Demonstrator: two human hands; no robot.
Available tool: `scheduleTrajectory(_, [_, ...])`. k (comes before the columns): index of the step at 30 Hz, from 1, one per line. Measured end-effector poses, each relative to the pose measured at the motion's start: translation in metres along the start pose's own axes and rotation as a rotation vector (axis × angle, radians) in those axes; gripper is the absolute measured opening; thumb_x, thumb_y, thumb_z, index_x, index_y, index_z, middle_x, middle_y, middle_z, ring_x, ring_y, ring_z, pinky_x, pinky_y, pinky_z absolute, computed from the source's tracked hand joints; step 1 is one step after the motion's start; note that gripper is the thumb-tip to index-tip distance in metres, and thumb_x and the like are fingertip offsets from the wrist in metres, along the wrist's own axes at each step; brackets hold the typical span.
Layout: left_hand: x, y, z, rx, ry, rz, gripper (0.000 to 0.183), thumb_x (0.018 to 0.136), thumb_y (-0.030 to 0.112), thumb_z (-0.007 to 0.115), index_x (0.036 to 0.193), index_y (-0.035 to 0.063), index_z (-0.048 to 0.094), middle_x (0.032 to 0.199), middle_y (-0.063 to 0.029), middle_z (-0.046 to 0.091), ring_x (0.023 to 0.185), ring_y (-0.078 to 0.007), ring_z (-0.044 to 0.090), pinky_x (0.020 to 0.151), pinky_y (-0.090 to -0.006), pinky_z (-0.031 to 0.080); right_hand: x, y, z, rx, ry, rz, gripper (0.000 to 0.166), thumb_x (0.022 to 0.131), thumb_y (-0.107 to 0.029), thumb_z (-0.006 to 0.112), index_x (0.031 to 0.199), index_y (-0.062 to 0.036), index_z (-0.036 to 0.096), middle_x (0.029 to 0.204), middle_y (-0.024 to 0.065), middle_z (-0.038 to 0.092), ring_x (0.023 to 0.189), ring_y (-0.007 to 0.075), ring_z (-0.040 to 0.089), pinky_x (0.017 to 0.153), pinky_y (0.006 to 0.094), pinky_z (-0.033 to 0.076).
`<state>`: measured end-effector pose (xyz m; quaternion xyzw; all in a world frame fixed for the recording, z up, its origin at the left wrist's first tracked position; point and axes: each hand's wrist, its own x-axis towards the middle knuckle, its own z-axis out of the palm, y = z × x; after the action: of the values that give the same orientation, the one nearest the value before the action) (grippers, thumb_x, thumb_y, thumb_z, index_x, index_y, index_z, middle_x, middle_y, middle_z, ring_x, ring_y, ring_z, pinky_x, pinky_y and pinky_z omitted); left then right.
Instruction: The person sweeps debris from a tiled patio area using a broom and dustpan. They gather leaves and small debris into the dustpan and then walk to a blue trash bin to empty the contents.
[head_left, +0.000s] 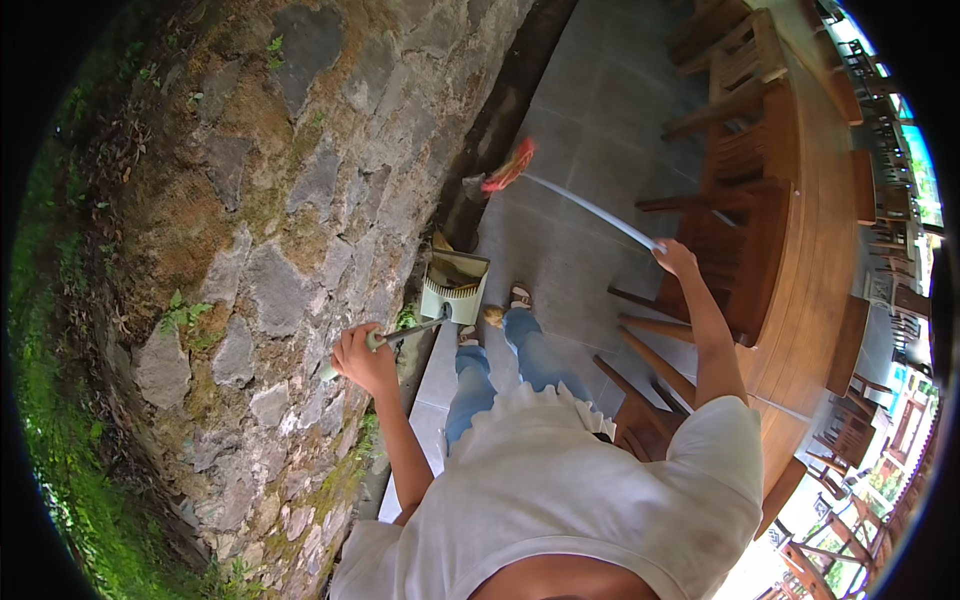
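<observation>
My left hand grips the handle of a pale long-handled dustpan, close beside the stone wall. A comb-like toothed strip runs across the dustpan, and brown dry leaves lie in and around its mouth. In my right hand is the end of a light grey broom stick. The red broom head is blurred and sits at the border of the grey tiles and the dark gutter. A small pale scrap lies just left of the bristles.
A rough stone wall with moss and small ferns rises on my left. Wooden chairs and a long wooden table line my right. A dark gutter follows the wall's foot beside the grey tiled floor. A brown dry leaf lies by my feet.
</observation>
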<state>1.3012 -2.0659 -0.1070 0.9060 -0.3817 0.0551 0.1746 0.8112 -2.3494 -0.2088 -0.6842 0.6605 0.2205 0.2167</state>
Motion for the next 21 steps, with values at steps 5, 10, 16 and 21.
scheduleTrajectory(5, [0.005, 0.007, 0.005, -0.084, -0.032, 0.059, 0.013, 0.062, 0.006, 0.059, 0.07, 0.0162, 0.059, 0.076, 0.0032, 0.052, 0.082, -0.0199, 0.047, 0.081, -0.0352, 0.028, -0.089, 0.058, 0.039, 0.022, -0.124, 0.207, 0.038, 0.076, -0.041, 0.045, 0.092, -0.0109, 0.06, 0.09, 0.014, 0.06, 0.089, 0.0284, 0.056, 0.077, 0.0395, 0.043])
scheduleTrajectory(10, [-0.003, 0.004, 0.005, -0.108, -0.047, 0.069, 0.014, 0.061, 0.006, 0.059, 0.069, 0.0175, 0.059, 0.076, 0.0031, 0.051, 0.081, -0.0196, 0.047, 0.082, -0.0355, 0.027, -0.154, 0.077, 0.091, 0.28, -0.146, 0.28, 0.036, 0.076, -0.041, 0.049, 0.082, -0.0069, 0.061, 0.062, 0.0121, 0.058, 0.055, 0.0245, 0.057, 0.054, 0.0359, 0.046])
scheduleTrajectory(16, [-0.02, 0.005, 0.021, -0.18, -0.052, 0.047, 0.015, 0.061, 0.008, 0.06, 0.068, 0.02, 0.059, 0.075, 0.0038, 0.05, 0.08, -0.0187, 0.046, 0.078, -0.0336, 0.027, -0.159, 0.056, 0.074, 0.5, -0.072, 0.164, 0.035, 0.079, -0.037, 0.048, 0.072, -0.0042, 0.056, 0.045, 0.0064, 0.045, 0.036, 0.0171, 0.046, 0.036, 0.0313, 0.037])
scheduleTrajectory(21, [-0.015, 0.022, 0.037, -0.204, -0.028, 0.011, 0.017, 0.059, 0.007, 0.061, 0.069, 0.0205, 0.06, 0.075, 0.0033, 0.05, 0.081, -0.0192, 0.046, 0.079, -0.034, 0.027, -0.059, -0.025, 0.047, 0.365, -0.039, 0.013, 0.031, 0.08, -0.037, 0.045, 0.09, -0.0106, 0.059, 0.053, 0.0066, 0.052, 0.039, 0.0184, 0.049, 0.045, 0.0327, 0.04])
